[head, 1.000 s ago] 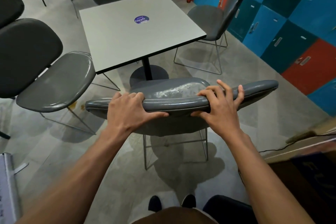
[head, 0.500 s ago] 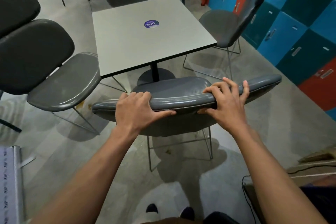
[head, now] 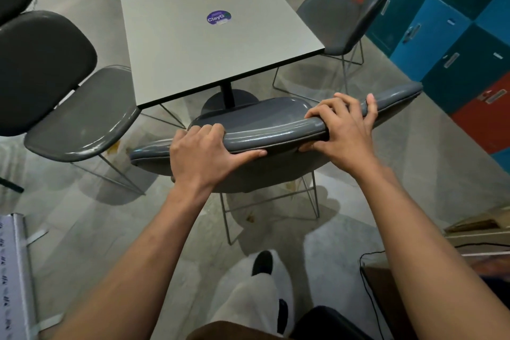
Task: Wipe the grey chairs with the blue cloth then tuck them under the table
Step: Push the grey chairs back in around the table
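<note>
Fingers of left hand (head: 204, 157) and right hand (head: 342, 130) curl around the grey chair (head: 276, 130) backrest.

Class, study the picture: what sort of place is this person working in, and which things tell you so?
Probably a canteen or staff break room: a small square table ringed by grey chairs, with coloured lockers along the wall.
</note>
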Demonstrator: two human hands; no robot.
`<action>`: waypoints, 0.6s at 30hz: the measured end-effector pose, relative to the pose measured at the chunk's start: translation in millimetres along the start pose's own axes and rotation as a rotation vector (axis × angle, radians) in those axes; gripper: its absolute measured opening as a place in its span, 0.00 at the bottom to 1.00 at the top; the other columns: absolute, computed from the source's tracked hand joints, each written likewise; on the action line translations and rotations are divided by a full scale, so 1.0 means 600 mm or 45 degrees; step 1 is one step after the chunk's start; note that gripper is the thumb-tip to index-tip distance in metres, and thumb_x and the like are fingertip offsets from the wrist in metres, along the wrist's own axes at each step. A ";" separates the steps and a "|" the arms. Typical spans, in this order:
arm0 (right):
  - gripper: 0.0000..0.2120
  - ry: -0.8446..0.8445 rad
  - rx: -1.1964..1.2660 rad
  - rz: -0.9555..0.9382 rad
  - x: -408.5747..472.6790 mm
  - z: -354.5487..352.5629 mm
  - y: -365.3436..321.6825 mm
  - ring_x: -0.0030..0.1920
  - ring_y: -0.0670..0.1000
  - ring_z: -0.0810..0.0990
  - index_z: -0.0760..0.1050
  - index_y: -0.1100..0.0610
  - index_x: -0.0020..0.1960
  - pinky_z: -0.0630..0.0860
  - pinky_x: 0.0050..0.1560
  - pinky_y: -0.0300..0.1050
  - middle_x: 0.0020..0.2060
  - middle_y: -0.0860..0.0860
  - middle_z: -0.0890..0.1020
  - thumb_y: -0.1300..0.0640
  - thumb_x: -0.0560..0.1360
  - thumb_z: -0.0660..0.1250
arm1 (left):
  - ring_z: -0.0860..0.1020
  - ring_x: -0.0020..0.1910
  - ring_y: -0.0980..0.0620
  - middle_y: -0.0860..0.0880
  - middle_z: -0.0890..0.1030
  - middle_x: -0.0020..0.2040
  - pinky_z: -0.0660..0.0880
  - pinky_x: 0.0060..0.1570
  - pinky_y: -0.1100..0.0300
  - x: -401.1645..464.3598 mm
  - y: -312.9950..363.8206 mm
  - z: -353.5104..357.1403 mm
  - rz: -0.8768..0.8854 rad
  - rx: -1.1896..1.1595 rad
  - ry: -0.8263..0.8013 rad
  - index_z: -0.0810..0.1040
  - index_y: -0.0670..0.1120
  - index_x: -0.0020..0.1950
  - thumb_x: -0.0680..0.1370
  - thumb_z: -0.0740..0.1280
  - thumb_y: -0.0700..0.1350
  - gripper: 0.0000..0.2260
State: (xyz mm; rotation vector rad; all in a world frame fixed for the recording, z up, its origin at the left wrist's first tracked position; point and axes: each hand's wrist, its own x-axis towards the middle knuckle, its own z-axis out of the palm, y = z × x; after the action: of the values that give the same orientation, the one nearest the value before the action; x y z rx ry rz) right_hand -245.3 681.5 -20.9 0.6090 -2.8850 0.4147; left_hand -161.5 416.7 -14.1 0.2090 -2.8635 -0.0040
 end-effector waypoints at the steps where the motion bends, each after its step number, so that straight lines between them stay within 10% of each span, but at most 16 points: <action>1: 0.26 -0.002 -0.003 -0.005 0.006 -0.001 0.006 0.77 0.54 0.59 0.72 0.40 0.63 0.40 0.76 0.69 0.65 0.45 0.73 0.40 0.68 0.76 | 0.77 0.36 0.48 0.51 0.78 0.35 0.73 0.45 0.51 0.004 0.006 0.001 -0.008 -0.001 0.003 0.74 0.49 0.38 0.65 0.48 0.87 0.41; 18: 0.25 0.006 0.067 -0.191 0.096 -0.005 0.120 0.75 0.56 0.64 0.76 0.44 0.62 0.42 0.76 0.68 0.62 0.46 0.75 0.41 0.68 0.76 | 0.77 0.38 0.48 0.50 0.79 0.36 0.71 0.46 0.51 0.065 0.096 0.025 -0.130 0.057 -0.007 0.78 0.49 0.40 0.67 0.45 0.86 0.43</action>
State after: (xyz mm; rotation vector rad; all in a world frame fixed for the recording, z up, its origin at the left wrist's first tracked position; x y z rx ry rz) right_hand -326.7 724.2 -22.4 0.8255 -2.8070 0.4708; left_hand -210.6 467.9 -16.7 0.3640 -2.8570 0.0402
